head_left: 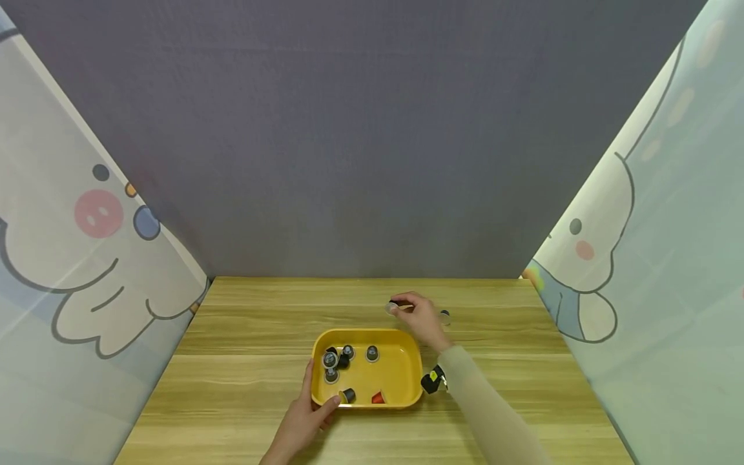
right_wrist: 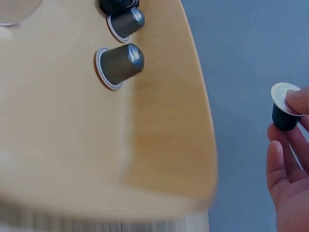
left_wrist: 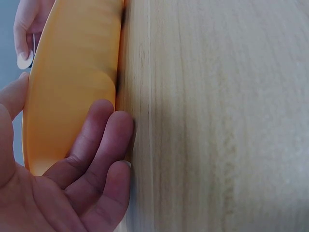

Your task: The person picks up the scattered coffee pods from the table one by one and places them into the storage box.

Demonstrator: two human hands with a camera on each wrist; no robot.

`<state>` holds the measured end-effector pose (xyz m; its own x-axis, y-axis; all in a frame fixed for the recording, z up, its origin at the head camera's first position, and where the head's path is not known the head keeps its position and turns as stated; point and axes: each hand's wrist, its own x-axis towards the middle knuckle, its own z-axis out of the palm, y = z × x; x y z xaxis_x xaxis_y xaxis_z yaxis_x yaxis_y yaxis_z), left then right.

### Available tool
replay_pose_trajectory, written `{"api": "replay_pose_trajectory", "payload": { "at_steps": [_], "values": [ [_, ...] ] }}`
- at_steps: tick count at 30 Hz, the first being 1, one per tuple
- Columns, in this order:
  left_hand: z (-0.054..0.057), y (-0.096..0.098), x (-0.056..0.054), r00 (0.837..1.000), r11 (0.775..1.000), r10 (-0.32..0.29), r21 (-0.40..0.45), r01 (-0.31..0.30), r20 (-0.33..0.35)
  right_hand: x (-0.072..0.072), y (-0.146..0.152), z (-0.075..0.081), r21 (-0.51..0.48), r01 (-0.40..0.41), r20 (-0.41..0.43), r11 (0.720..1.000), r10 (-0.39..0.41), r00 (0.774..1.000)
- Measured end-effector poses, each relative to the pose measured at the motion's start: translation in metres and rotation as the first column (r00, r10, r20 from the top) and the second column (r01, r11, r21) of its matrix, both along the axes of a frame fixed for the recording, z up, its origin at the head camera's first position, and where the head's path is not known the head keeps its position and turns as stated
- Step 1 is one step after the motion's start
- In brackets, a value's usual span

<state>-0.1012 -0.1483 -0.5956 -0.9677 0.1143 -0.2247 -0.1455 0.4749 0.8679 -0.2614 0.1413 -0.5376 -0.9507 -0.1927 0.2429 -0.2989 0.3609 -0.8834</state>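
Observation:
My left hand [head_left: 302, 413] holds the front left corner of a yellow tray [head_left: 401, 371], the thumb at the rim and the other fingers against its outer wall. Beyond the tray's back right corner, my right hand [head_left: 420, 318] pinches a dark coffee capsule [right_wrist: 284, 118] between thumb and fingers. The capsule's pale lid faces up in the right wrist view. Several grey and black capsules [head_left: 372, 353] are grouped toward the left and back of the tray. Near its front wall lie a dark capsule with a yellow rim [head_left: 347, 395] and a red capsule [head_left: 378, 398].
Another dark capsule with a pale lid [head_left: 445, 317] lies on the wooden table [head_left: 261, 310], right of my right hand. A grey partition [head_left: 366, 161] rises at the table's back edge, and cartoon-printed sheets [head_left: 668, 271] hang on both sides.

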Motion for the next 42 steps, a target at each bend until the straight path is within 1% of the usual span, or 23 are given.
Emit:
{"api": "replay_pose_trajectory", "payload": {
  "at_steps": [5, 9, 12, 18, 21, 26, 28, 30, 33, 37, 42],
  "values": [
    [0.000, -0.001, 0.000, 1.000, 1.000, -0.002, 0.001, 0.002, 0.000, -0.002, -0.013, -0.007, -0.029, 0.017, -0.048, 0.999, -0.018, 0.999],
    [0.000, -0.001, 0.000, 1.000, 1.000, -0.001, -0.012, 0.001, -0.001, -0.003, -0.024, -0.010, -0.049, 0.045, -0.042, 0.998, -0.047, 0.998],
    [0.000, -0.001, 0.001, 1.000, 1.000, 0.002, -0.015, -0.002, -0.002, -0.003, -0.030, -0.011, -0.044, 0.062, -0.032, 0.997, -0.064, 0.997],
    [-0.001, 0.000, 0.001, 1.000, 1.000, 0.012, -0.017, -0.012, 0.002, -0.006, -0.038, -0.019, -0.019, 0.030, -0.130, 0.999, -0.032, 0.991],
    [-0.001, 0.000, 0.001, 1.000, 1.000, 0.015, -0.019, -0.015, 0.002, -0.006, -0.041, -0.023, -0.013, 0.008, -0.150, 1.000, -0.010, 0.989],
    [-0.001, 0.000, 0.000, 1.000, 1.000, 0.013, -0.015, -0.013, 0.001, -0.005, -0.047, -0.025, -0.002, -0.045, -0.103, 0.999, 0.044, 0.994],
    [-0.001, 0.000, 0.000, 1.000, 1.000, 0.013, -0.010, -0.013, 0.000, -0.004, -0.049, -0.025, -0.003, -0.086, -0.063, 0.996, 0.086, 0.994],
    [0.000, 0.000, 0.000, 1.000, 1.000, 0.012, -0.004, -0.012, 0.001, -0.002, -0.050, -0.026, -0.004, -0.137, -0.028, 0.991, 0.137, 0.990],
    [0.001, 0.000, 0.000, 1.000, 1.000, 0.013, -0.002, -0.013, 0.003, 0.000, -0.052, -0.027, -0.002, -0.209, 0.026, 0.978, 0.209, 0.978],
    [0.001, 0.000, -0.001, 1.000, 1.000, 0.009, 0.001, -0.009, 0.008, 0.002, -0.055, -0.029, 0.005, -0.294, 0.084, 0.956, 0.292, 0.953],
    [0.001, -0.002, -0.003, 1.000, 1.000, -0.002, 0.012, 0.002, 0.011, 0.005, -0.057, -0.026, 0.076, -0.386, 0.153, 0.919, 0.372, 0.916]
  ]
}}
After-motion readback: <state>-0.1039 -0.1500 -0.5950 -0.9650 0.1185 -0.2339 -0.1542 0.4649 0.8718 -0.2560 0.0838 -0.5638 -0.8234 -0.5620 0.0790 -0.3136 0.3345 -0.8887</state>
